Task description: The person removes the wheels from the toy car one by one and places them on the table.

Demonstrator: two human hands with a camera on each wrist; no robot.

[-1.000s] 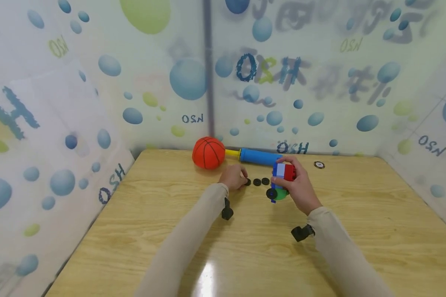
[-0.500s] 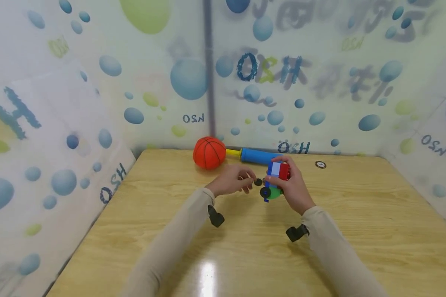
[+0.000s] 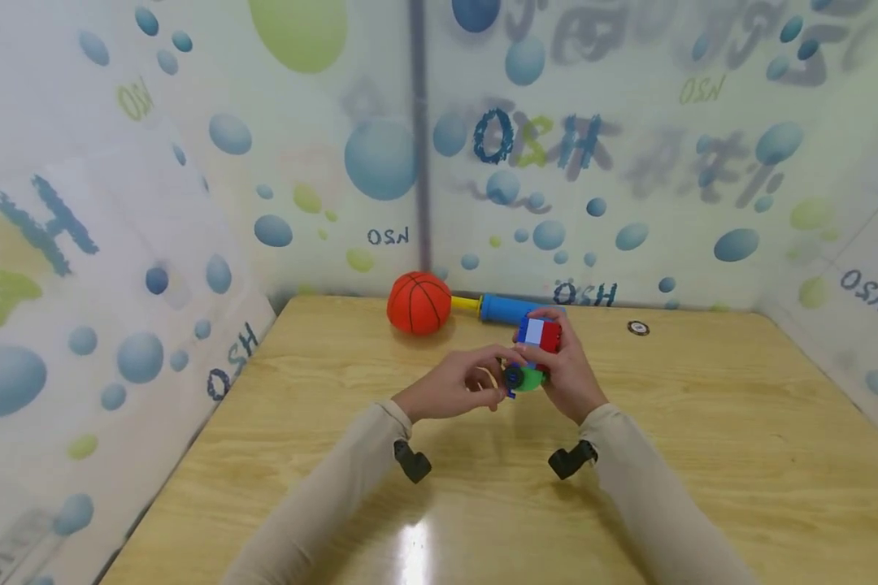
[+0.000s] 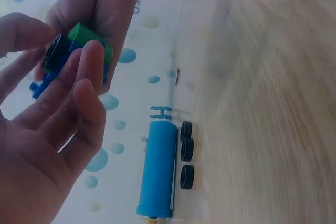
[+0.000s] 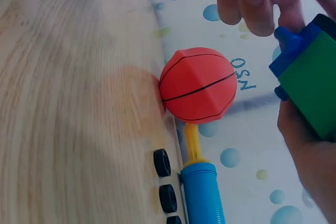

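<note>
My right hand (image 3: 572,378) grips a toy block vehicle (image 3: 540,333) with blue, white, red and green parts, raised above the table. A black wheel (image 3: 513,375) sits on the vehicle's near left side. My left hand (image 3: 446,386) has its fingers bent around this wheel, one finger over its top and the thumb below. In the left wrist view, fingertips lie on both sides of the wheel (image 4: 55,53) and partly cover the blue and green parts. Three loose black wheels (image 4: 187,149) rest on the table, hidden behind the hands in the head view.
A red basketball-patterned ball (image 3: 419,305) lies at the back of the wooden table (image 3: 322,357). Beside it is a blue pump (image 3: 503,309) with a yellow end. A small dark-rimmed disc (image 3: 638,327) lies at the back right. Patterned walls (image 3: 322,162) enclose the table.
My left hand has left the loose wheels and come back toward me, to the wheel on the vehicle. My right hand has brought the vehicle left, and both hands now meet.
</note>
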